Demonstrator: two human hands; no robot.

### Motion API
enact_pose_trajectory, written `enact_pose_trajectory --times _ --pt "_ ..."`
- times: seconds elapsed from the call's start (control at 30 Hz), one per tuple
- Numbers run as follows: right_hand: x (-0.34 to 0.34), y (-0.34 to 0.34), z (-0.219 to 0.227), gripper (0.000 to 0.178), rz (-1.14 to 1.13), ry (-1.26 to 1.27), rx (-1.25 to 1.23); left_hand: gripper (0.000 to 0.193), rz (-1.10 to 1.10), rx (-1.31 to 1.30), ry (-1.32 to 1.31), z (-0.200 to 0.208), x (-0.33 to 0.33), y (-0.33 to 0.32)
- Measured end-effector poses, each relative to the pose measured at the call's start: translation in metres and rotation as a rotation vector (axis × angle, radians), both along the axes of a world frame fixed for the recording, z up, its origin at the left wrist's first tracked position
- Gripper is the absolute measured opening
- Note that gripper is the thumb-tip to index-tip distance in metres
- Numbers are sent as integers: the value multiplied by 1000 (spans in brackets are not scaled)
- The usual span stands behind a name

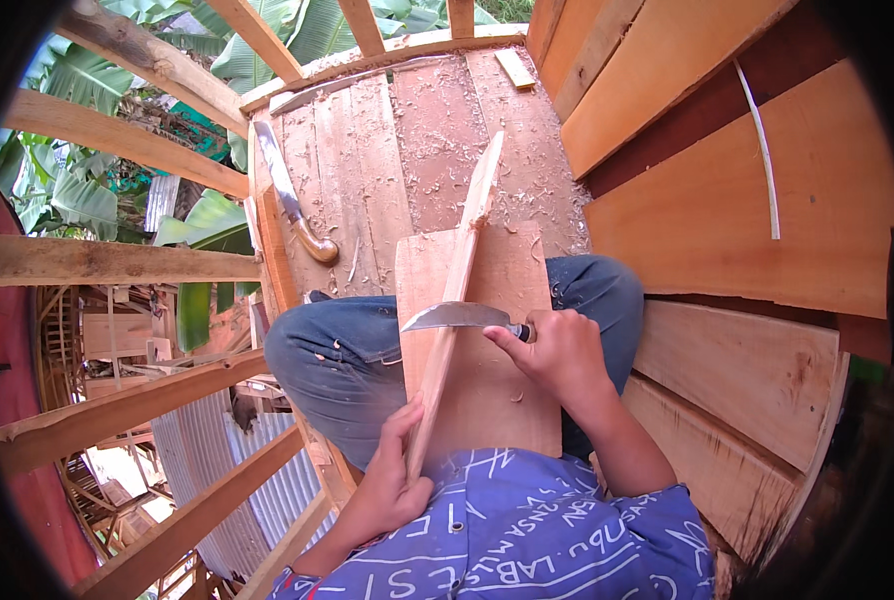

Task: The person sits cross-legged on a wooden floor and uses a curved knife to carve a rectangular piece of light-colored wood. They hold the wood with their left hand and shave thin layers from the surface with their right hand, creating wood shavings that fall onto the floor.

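A long, narrow strip of wood [454, 280] slants up and away from me, its far end whittled to a point. My left hand [399, 478] is closed round its near end, close to my shirt. In my right hand [564, 352] is the dark handle of a knife with a curved blade [454, 316]. That blade lies across the strip at about its middle, edge on or just over the wood; I cannot tell which. Beneath the strip, a flat wooden board [507, 400] rests over my lap between my bent knees.
A large machete [289, 195] with a brown handle lies on the plank floor [357, 140] at the left. Wood shavings cover the floor ahead. A small wood block [514, 69] sits at the far edge. Wooden rails [117, 262] stand on my left, a plank wall [737, 210] on my right.
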State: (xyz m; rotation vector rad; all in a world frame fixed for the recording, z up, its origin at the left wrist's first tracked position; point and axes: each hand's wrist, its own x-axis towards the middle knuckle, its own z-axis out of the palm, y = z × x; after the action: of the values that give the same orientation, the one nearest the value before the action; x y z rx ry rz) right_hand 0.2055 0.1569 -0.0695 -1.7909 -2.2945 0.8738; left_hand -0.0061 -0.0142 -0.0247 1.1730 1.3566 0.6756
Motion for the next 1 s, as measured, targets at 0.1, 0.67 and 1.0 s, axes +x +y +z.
enact_pose_trajectory --times 0.1,0.67,1.0 --pt "6 18 -10 85 25 -77 57 82 -28 15 49 2 3 -1" --pt "14 77 -30 89 -68 -215 193 81 -110 89 124 3 4 2" --pt "40 35 1 25 -144 832 -815 80 -6 14 -32 -7 -6 -4"
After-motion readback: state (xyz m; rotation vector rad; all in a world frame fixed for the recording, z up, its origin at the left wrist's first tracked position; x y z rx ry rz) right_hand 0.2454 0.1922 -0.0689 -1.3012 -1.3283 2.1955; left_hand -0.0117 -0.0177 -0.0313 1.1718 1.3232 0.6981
